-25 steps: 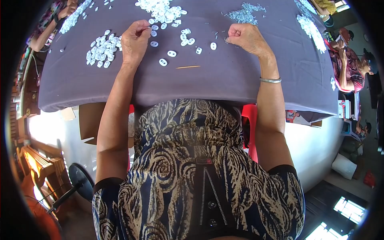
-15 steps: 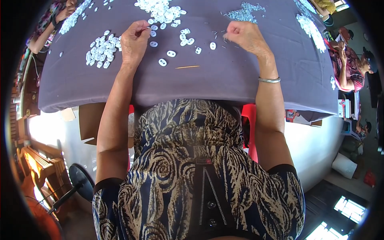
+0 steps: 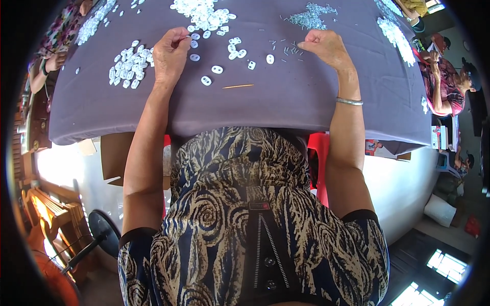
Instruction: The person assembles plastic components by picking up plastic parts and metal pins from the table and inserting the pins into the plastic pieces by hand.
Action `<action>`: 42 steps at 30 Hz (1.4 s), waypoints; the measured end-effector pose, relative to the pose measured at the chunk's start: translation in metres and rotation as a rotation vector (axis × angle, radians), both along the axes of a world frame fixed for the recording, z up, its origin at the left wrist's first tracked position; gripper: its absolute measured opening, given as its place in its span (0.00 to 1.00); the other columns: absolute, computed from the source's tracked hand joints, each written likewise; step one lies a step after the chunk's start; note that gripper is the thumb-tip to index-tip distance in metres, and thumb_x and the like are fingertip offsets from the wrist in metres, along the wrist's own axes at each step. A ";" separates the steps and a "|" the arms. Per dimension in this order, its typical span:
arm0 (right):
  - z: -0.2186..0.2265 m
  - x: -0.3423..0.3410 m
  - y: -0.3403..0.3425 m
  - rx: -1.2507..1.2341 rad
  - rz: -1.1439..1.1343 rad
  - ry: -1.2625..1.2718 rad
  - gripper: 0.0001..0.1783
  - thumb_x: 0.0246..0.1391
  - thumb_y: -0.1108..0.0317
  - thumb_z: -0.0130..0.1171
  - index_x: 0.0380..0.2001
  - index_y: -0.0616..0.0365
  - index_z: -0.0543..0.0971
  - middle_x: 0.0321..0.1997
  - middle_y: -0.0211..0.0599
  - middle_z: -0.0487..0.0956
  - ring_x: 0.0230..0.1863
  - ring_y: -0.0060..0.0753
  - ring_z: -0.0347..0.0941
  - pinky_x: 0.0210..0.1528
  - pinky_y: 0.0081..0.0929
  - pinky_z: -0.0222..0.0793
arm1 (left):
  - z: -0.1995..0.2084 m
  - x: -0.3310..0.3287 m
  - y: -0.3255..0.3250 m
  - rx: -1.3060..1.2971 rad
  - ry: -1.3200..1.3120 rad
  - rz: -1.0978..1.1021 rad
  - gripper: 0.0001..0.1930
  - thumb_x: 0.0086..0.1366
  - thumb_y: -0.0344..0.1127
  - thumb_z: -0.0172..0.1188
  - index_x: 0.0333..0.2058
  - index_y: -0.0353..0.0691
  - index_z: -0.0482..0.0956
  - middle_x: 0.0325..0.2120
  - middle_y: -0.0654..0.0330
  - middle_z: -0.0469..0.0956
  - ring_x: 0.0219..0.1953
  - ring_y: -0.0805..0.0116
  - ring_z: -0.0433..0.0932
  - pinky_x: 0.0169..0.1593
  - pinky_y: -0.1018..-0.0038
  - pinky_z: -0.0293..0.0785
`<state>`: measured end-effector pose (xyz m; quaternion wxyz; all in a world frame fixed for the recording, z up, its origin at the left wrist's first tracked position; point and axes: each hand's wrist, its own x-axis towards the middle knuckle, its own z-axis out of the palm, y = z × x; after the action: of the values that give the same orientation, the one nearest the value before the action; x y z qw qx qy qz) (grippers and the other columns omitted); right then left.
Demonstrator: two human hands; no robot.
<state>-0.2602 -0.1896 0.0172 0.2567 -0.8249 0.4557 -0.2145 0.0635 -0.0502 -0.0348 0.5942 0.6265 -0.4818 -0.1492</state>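
My left hand (image 3: 170, 55) is closed in a pinch above the dark cloth; whatever is between its fingertips is too small or hidden to make out. Beside it lie small white two-holed plastic pieces: a finished-looking heap (image 3: 128, 66) to its left and several loose ones (image 3: 217, 69) to its right. My right hand (image 3: 326, 48) has its thumb and fingers drawn together low over a few scattered thin metal pins (image 3: 292, 50); any pin in its grip cannot be made out. Beyond it is a larger heap of pins (image 3: 310, 16).
A big pile of white pieces (image 3: 204, 14) lies ahead, and a thin pointed wooden stick (image 3: 238, 86) rests nearer me. More white pieces (image 3: 397, 41) lie at the far right. Other people sit around the table, one with a hand (image 3: 55, 61) at the left edge.
My right hand has shifted slightly right, and more loose pins show beside its fingertips. My left hand stays nearly in place. The other person's hand at the left has come lower.
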 end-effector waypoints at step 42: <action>0.007 0.048 0.033 -0.340 0.087 -0.145 0.10 0.50 0.65 0.62 0.23 0.61 0.76 0.16 0.28 0.70 0.17 0.21 0.62 0.22 0.24 0.61 | -0.002 -0.002 -0.003 -0.054 -0.023 0.037 0.07 0.56 0.27 0.60 0.36 0.36 0.79 0.27 0.65 0.80 0.28 0.79 0.75 0.34 0.80 0.73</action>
<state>-0.2119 -0.1570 0.0242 0.1549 -0.8576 0.3571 -0.3360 0.0620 -0.0535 -0.0372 0.6082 0.6207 -0.4807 -0.1177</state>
